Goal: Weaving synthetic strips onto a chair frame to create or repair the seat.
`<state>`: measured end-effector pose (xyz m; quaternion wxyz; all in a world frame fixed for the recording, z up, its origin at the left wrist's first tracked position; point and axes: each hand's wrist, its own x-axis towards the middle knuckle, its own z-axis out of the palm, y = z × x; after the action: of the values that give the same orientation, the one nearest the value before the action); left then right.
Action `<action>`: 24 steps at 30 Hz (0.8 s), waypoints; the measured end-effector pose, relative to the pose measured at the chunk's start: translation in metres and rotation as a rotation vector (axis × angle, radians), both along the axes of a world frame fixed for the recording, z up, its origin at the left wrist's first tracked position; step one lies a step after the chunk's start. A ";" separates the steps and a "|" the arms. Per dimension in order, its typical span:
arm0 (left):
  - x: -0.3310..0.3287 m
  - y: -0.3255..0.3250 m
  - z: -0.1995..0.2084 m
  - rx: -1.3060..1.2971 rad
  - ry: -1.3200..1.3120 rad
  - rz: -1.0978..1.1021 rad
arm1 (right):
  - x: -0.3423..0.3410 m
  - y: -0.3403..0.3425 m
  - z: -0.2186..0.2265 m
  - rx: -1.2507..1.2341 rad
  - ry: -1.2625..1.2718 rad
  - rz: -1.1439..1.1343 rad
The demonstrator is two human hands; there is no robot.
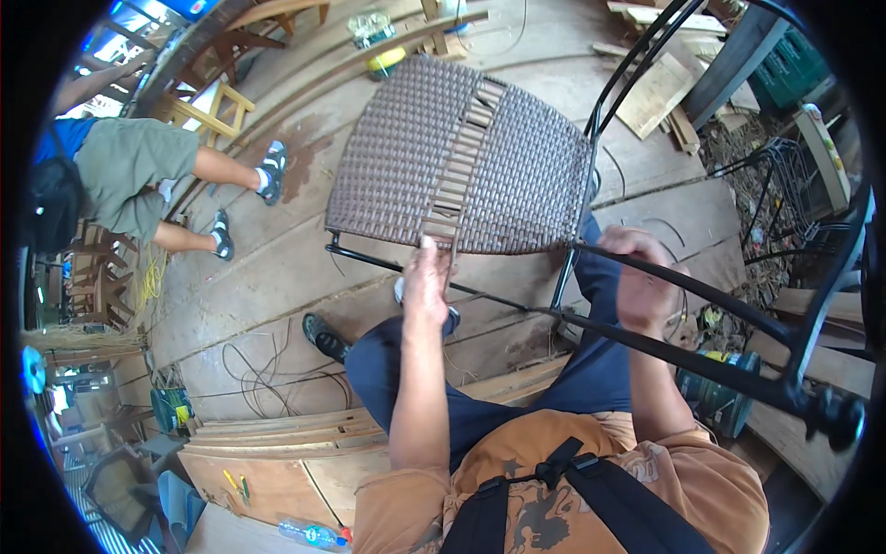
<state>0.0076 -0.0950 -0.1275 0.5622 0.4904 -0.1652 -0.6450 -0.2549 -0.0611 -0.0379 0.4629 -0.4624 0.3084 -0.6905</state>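
In front of me a chair with a brown woven wicker seat [397, 152] and a black metal frame [729, 360] lies tilted. A gap of bare strips [452, 175] runs down the weave between two finished parts. My left hand [426, 288] is at the seat's near edge, its fingers closed on a flat brown wicker strand [450, 270] at the lower end of that gap. My right hand [644, 282] is beside the seat's right corner with curled fingers, next to a black frame bar that crosses it. What those fingers hold is hidden.
On the left a person in shorts [138, 171] stands near a wooden stool [221, 111]. Loose strands [268, 379] lie on the plank floor. Wood boards [655, 92] are at the far right, planks [277, 443] behind me, and a plastic bottle [309, 533] lies near them.
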 end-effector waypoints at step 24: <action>-0.084 -0.161 0.096 0.095 -0.425 -0.652 | -0.102 0.009 -0.063 0.460 -0.063 -0.699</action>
<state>-0.0762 -0.2561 -0.0320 0.2576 0.5604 -0.3952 -0.6807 -0.3571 -0.0517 -0.1013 0.3014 -0.1930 0.5784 -0.7330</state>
